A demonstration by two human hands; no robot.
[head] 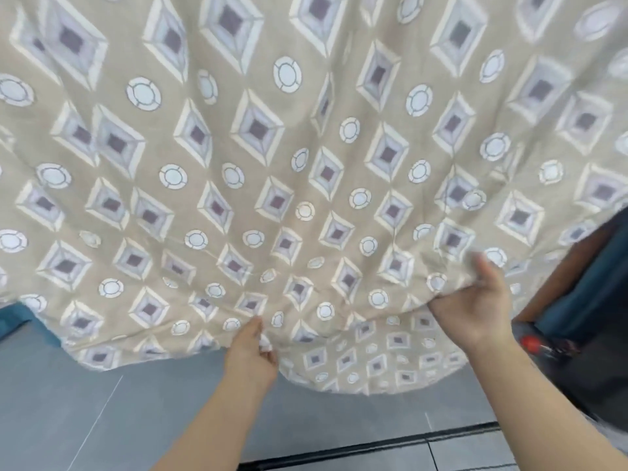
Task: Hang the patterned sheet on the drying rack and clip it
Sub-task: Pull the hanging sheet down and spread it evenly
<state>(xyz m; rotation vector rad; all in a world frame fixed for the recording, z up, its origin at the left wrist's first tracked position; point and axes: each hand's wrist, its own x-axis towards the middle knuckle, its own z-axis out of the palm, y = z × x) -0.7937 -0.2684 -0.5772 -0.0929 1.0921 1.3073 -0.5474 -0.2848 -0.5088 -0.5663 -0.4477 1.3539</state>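
- Head view: looking down on a beige patterned sheet (306,147) printed with diamonds and rings, spread across nearly the whole frame and sagging to a wavy lower edge just above the grey tiled floor (102,419).
- Pinching that lower hem with the left hand (253,355), fingertips closed on a small tuck of cloth.
- Gripping a bunched fold further right with the right hand (475,307), palm turned towards the camera, thumb raised, fingers curled into the fabric; blurred, so no finer reading possible.
- On progress: seemingly draped from somewhere above, yet no drying rack and no clip anywhere in view, so cannot tell whether properly hung. Probably spreading or straightening the lower part now, with clipping not yet done as far as visible.
- Around: a teal shape (10,324) at the left edge, a teal surface (577,283) at the right, dark clutter (577,375) below it with a small red item (530,342), and a dark track (373,443) running across the tiles.
- In the way: hiding everything behind, the cloth itself; hanging low enough to risk brushing the floor; crowding the right forearm, the clutter.
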